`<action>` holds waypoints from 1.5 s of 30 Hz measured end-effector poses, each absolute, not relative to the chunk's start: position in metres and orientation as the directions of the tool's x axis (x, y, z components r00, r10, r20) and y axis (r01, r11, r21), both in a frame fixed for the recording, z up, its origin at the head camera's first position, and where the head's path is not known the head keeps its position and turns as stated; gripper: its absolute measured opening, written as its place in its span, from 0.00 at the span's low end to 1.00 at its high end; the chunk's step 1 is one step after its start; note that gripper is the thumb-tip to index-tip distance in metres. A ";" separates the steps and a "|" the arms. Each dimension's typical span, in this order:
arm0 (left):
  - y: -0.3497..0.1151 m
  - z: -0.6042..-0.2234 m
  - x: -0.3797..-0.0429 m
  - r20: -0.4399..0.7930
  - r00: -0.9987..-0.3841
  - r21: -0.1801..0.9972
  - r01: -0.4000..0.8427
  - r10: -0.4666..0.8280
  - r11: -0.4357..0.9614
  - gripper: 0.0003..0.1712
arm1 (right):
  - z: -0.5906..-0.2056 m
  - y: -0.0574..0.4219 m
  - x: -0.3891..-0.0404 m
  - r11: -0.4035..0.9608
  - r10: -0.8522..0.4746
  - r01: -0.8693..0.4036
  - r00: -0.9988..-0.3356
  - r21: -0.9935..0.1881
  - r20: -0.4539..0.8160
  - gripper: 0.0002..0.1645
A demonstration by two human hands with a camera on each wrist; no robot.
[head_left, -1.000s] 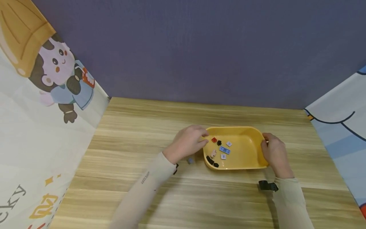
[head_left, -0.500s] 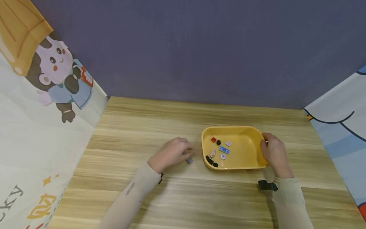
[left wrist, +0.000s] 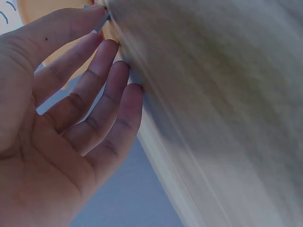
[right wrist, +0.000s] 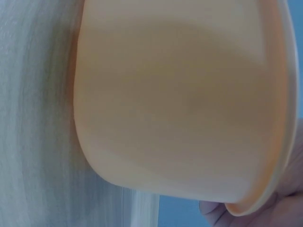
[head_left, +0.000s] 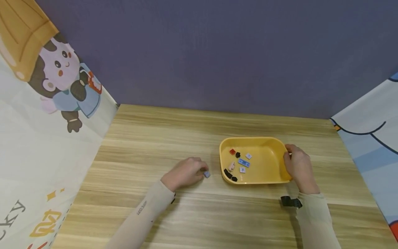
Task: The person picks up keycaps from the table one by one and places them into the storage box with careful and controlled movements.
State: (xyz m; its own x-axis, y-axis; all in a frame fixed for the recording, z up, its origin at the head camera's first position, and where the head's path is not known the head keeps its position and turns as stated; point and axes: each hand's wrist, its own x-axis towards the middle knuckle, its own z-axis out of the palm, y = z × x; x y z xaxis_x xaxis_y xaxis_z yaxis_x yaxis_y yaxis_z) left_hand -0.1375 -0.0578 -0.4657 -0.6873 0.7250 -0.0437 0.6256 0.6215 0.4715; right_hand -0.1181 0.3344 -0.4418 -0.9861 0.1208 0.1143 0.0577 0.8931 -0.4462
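Observation:
My left hand (head_left: 185,173) is low over the wooden table, left of the yellow tray (head_left: 261,182). Its thumb and index finger pinch a small grey-blue toy brick (head_left: 207,174); in the left wrist view the brick (left wrist: 101,23) shows between those tips while the other fingers stay loosely bent. My right hand (head_left: 299,168) grips the tray's right end by the rim. Up close in the right wrist view, the tray wall (right wrist: 180,104) hides most of that hand. Inside the tray lie a blue plate (head_left: 244,162), a red piece (head_left: 232,151), white tiles (head_left: 242,169) and several black pieces (head_left: 234,179).
The wooden table (head_left: 149,138) reaches back to a dark blue-purple wall (head_left: 199,55). Printed cartoon panels (head_left: 62,69) stand at the left and right sides. A beige piece (head_left: 231,166) also lies in the tray's left half.
From the tray's left rim, my left hand has moved left and down to the grey-blue brick, and its fingers have closed on it. The right hand and tray stay nearly still.

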 end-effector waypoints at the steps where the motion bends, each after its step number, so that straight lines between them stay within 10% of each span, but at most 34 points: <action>1: -0.057 -0.466 -0.137 -0.041 -0.687 0.466 0.629 0.725 0.622 0.12 | -0.442 0.335 -0.118 0.893 0.121 0.058 -0.986 -0.447 0.112 0.20; 45: -0.056 -0.451 -0.145 0.071 -0.697 0.438 0.665 0.714 0.605 0.07 | -0.443 0.334 -0.117 0.891 0.124 0.055 -0.985 -0.451 0.124 0.20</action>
State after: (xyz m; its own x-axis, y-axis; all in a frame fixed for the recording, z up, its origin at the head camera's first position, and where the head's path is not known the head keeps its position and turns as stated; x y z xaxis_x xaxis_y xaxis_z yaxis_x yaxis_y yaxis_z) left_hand -0.1449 -0.0560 -0.4510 -0.6966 0.7139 0.0712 0.6647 0.6049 0.4385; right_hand -0.1172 0.3344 -0.4427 -0.9846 0.1235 0.1240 0.0549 0.8907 -0.4513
